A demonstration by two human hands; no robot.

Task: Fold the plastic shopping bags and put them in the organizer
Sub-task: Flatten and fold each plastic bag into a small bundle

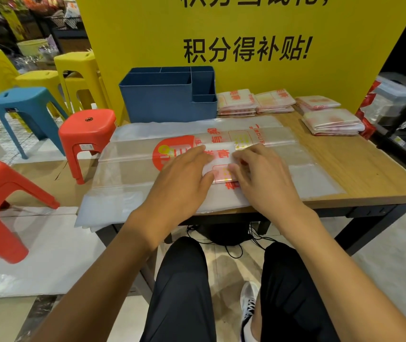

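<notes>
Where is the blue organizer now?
In the head view, the blue organizer stands at the table's far left, against the yellow sign, left of the folded bag stacks.

Both hands cover most of the small folded bag [221, 159]. The yellow sign [246, 70] at twelve o'clock loses its top words at the edge. Bag print is too blurry to read.

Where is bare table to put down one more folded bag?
Bare wood lies right of the flat bags, before the nearest folded stack, toward the table edge. The back row beside the blue organizer is crowded with stacks.
</notes>
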